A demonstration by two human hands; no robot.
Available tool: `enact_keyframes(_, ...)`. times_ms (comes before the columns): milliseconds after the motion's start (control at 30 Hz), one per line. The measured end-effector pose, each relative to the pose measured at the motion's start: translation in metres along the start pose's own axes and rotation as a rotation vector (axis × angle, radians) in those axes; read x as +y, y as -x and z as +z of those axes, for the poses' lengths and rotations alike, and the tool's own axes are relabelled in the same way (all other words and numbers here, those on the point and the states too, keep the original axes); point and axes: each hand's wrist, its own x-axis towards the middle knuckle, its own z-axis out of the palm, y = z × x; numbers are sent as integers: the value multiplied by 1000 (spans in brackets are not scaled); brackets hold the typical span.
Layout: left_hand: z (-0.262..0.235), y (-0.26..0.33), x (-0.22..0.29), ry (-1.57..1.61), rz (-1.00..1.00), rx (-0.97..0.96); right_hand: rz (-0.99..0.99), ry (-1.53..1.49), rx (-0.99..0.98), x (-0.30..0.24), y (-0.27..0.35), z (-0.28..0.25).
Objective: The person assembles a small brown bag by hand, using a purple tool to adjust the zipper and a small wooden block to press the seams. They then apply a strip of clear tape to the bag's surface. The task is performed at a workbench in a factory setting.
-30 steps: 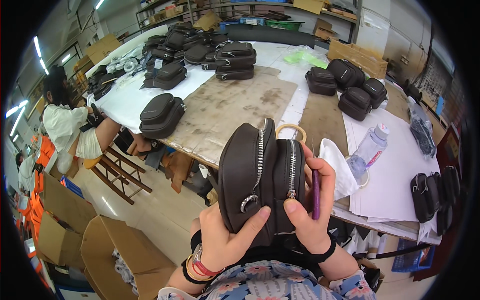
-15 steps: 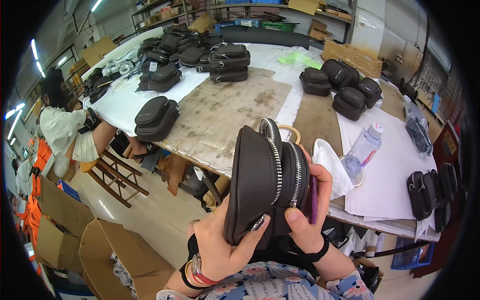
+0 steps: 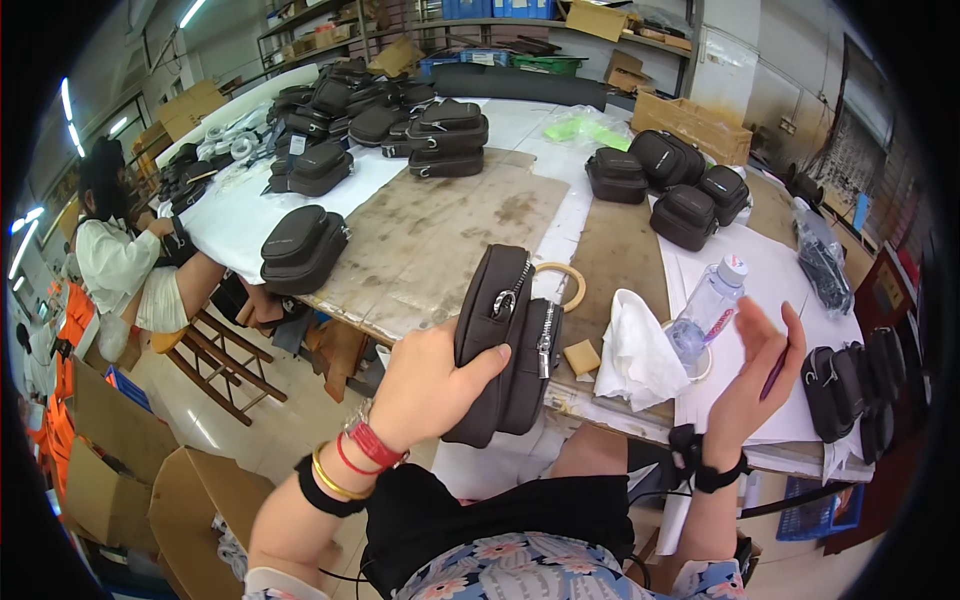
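Holding dark bag [image 3: 516, 345] (one-handed)

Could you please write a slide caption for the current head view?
Left hand holding a dark zippered bag; right hand, apart from it, with a slim purple stick.

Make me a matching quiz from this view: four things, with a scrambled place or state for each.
Column one:
1. Left hand
2. Right hand
3. Bottle
4. Stool

Column two:
A. Beneath the seated co-worker
B. Holding a purple stick
C. See-through, beside the white cloth
D. Gripping a dark bag

Pairs: 1-D, 2-B, 3-C, 4-A
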Motion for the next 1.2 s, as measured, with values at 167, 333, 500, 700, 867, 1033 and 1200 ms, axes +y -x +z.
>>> enact_keyframes(167, 2, -30, -2, -84, -85, -146, 123, 182, -108, 53, -33, -21)
enact_keyframes(333, 3, -43, 2, -148, -106, -210, 422, 63, -364, 33, -36, -11)
enact_keyframes(500, 6, -48, 8, -209, -104, -234, 229, 96, -479, 31, -31, -5)
enact_keyframes(700, 7, -62, 14, -219, -180, -291, -222, 434, -601, -6, -33, 18)
enact_keyframes(867, 2, -67, 22, -251, -115, -359, -426, 597, -718, -15, -28, 39)
enact_keyframes(1033, 5, -71, 15, -238, -230, -330, -584, 628, -760, -22, -23, 58)
enact_keyframes(1200, 4, -70, 17, -258, -230, -333, -712, 666, -734, -27, -21, 71)
